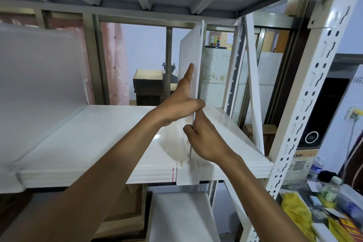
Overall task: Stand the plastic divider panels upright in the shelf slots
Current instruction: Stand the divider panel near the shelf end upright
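Panel [191, 49]: white plastic, stood on edge on the shelf [94, 133] toward its right end, top tilted slightly, near the beam above.
Foot of panel: met the shelf front at a white clip [187, 175]; whether it was seated in a slot, could not tell.
Left hand [181, 98]: flat and open against the panel's left face, thumb hooked over the near edge.
Right hand [202, 139]: fingers curled, pinching the near edge lower down.
Second panel [39, 68]: already upright at the far left, blurred.
Progress: judged about midway; one divider up, this one being set, not released.
Left to do: seat it, let go; further panels unseen.
Surroundings: upright post [306, 108] at right.
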